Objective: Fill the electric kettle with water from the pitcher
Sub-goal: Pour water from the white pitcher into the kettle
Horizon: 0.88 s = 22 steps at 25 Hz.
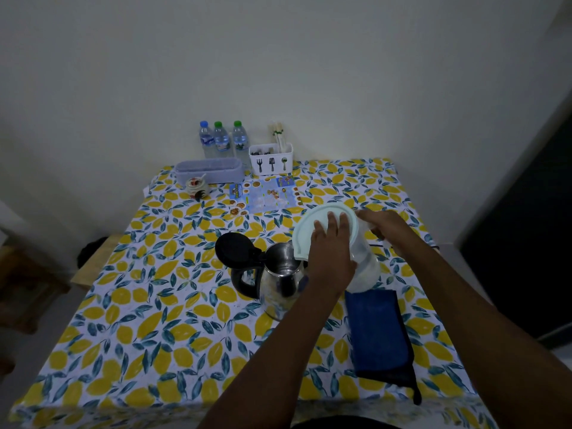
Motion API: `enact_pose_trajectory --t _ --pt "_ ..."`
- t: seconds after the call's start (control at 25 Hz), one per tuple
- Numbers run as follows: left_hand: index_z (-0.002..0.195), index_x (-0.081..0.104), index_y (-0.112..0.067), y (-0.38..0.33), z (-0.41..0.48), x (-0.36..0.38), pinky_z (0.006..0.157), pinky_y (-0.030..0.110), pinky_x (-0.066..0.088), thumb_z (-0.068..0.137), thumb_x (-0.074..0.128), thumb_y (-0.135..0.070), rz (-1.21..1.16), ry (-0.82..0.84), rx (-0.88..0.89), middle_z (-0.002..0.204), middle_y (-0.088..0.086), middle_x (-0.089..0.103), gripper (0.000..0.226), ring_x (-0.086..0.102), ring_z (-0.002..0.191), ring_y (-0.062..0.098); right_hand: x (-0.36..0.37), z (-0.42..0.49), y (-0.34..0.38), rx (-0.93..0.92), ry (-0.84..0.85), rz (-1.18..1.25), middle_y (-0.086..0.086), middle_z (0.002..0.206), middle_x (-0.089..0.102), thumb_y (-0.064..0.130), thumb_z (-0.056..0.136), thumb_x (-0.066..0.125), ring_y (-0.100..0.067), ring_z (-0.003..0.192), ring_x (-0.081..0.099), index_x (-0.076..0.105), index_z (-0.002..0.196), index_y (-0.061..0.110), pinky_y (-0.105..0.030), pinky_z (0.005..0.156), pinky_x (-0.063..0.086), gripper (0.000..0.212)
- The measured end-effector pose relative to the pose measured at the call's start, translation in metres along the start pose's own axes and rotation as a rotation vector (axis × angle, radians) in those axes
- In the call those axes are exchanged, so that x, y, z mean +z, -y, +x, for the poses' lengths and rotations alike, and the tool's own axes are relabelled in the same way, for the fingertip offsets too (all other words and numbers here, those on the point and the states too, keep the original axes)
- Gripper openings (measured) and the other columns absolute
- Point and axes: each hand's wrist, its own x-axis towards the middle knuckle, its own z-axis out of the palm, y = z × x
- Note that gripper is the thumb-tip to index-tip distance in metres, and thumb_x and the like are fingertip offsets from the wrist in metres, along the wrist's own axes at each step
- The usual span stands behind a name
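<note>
While the clear plastic pitcher (365, 258) leans leftward over the steel kettle (280, 283), its pale round lid (312, 230) sits just above the kettle's open mouth; the left hand (332, 246) presses flat on that lid, fingers spread; the right hand (382, 226) wraps the pitcher's far side, though its grip is partly hidden; the kettle's black hinged lid (233, 250) stands open; a folded blue cloth (379, 332), soft and dark-edged, lies beside it on the lemon-print tablecloth (148, 305).

No text legible to me. Printed leaflet (265, 193) and 3 bottle labels (221, 143) carry print, too small and blurred to read. Cutlery caddy (271, 159) shows fork, spatula, spoon icons only.
</note>
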Motion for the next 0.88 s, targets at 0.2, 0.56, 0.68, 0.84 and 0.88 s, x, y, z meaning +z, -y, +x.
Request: enact_pose_trajectory --t 0.2,0.56,0.68,0.84,0.88 --pt "0.152 -0.001 -0.011 -0.019 0.021 0.026 0.120 0.054 0.017 0.084 0.071 -0.025 0.062 0.103 0.075 0.163 0.018 0.001 0.101 0.002 0.146 0.049 -0.022 0.014 -0.044 0.070 -0.031 0.159 -0.006 0.049 0.042 0.045 0.077 0.070 -0.020 0.046 0.035 0.049 0.058 0.012 -0.032 0.052 0.028 0.044" --pt "0.151 -0.005 -0.009 -0.083 0.093 0.086 0.120 0.055 0.018 0.086 0.068 -0.028 0.268 0.269 0.256 0.162 0.019 0.003 0.099 0.006 0.146 0.048 -0.095 0.071 -0.122 0.211 -0.203 0.363 -0.006 0.051 0.040 0.041 0.078 0.073 -0.018 0.044 0.034 0.054 0.071 0.011 -0.031 0.050 0.028 0.037" --pt "0.151 -0.007 -0.009 -0.103 0.116 0.108 0.121 0.054 0.017 0.089 0.064 -0.027 0.308 0.295 0.282 0.162 0.019 0.001 0.095 0.004 0.147 0.047 -0.116 0.095 -0.150 0.219 -0.235 0.409 -0.006 0.048 0.044 0.045 0.073 0.075 -0.018 0.042 0.037 0.059 0.069 0.011 -0.030 0.049 0.031 0.037" --pt "0.151 -0.008 -0.008 -0.119 0.138 0.129 0.122 0.053 0.014 0.093 0.057 -0.018 0.329 0.295 0.266 0.162 0.019 -0.001 0.087 0.000 0.147 0.047 -0.130 0.126 -0.169 0.292 -0.256 0.416 0.004 0.034 0.046 0.045 0.071 0.075 -0.013 0.034 0.039 0.060 0.047 0.019 -0.025 0.043 0.031 0.038" --pt "0.151 -0.008 -0.008 -0.122 0.143 0.134 0.122 0.053 0.014 0.094 0.055 -0.015 0.328 0.297 0.257 0.162 0.019 -0.001 0.085 -0.001 0.147 0.046 -0.132 0.134 -0.172 0.300 -0.245 0.413 0.003 0.033 0.045 0.045 0.072 0.074 -0.012 0.032 0.038 0.057 0.045 0.019 -0.025 0.043 0.030 0.041"
